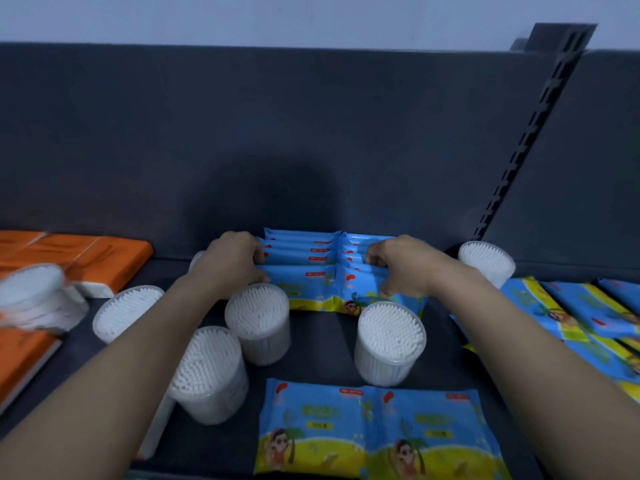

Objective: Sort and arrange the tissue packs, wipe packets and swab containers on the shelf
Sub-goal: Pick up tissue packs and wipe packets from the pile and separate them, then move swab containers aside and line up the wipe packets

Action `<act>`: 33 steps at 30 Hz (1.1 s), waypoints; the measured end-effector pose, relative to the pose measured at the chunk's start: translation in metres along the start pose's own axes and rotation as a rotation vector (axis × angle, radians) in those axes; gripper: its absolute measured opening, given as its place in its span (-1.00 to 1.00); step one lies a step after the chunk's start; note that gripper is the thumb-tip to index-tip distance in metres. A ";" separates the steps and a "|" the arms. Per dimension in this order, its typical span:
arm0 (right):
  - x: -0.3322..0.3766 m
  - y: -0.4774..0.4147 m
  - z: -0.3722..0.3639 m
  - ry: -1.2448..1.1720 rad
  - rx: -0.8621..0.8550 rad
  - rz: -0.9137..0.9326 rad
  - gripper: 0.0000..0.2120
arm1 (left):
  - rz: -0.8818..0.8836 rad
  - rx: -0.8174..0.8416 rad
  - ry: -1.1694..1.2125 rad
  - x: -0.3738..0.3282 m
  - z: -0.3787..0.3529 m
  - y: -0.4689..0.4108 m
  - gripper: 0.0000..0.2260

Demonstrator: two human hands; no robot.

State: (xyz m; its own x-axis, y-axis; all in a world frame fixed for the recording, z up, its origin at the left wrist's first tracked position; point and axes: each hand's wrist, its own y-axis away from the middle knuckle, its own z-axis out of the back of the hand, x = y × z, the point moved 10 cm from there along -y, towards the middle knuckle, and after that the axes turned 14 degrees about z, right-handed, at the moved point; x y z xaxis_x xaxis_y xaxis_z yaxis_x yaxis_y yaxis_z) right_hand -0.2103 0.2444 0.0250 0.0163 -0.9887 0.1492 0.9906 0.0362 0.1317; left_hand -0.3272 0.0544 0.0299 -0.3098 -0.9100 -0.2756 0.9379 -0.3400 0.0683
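Observation:
A stack of blue wipe packets (311, 258) leans against the shelf's back panel at the centre. My left hand (232, 259) grips the stack's left end and my right hand (398, 263) grips its right end, fingers curled over the packets. Two more joined wipe packets (374, 431) lie flat at the front. Several round swab containers stand around my arms: one (258, 320) by my left wrist, one (389, 341) under my right wrist, one (209, 372) nearer the front. Orange tissue packs (93, 258) lie at the far left.
Further swab containers stand at the left (123, 311), at the far left edge, blurred (34, 299), and at the back right (488, 261). More wipe packets (581, 310) are spread on the right. A slotted upright (533, 133) rises at the back right of the dark shelf (322, 344).

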 end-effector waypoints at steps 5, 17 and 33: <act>0.002 -0.002 0.005 0.039 -0.067 0.004 -0.79 | 0.024 -0.055 0.046 -0.002 0.002 -0.002 -0.74; 0.006 0.004 0.006 -0.030 -0.112 0.045 -0.71 | 0.003 -0.093 -0.018 -0.015 0.003 0.002 -0.67; 0.051 0.028 0.037 -0.114 -0.300 0.184 -0.73 | -0.158 -0.337 0.299 -0.026 0.051 0.062 -0.84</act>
State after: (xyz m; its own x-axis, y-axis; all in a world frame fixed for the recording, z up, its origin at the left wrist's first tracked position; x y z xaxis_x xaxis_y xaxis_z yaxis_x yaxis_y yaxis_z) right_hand -0.1864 0.2005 0.0726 0.1996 -0.9464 0.2540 0.9684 0.1511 -0.1983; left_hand -0.2685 0.0448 0.0907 -0.4410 -0.7279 -0.5251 0.8964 -0.3281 -0.2980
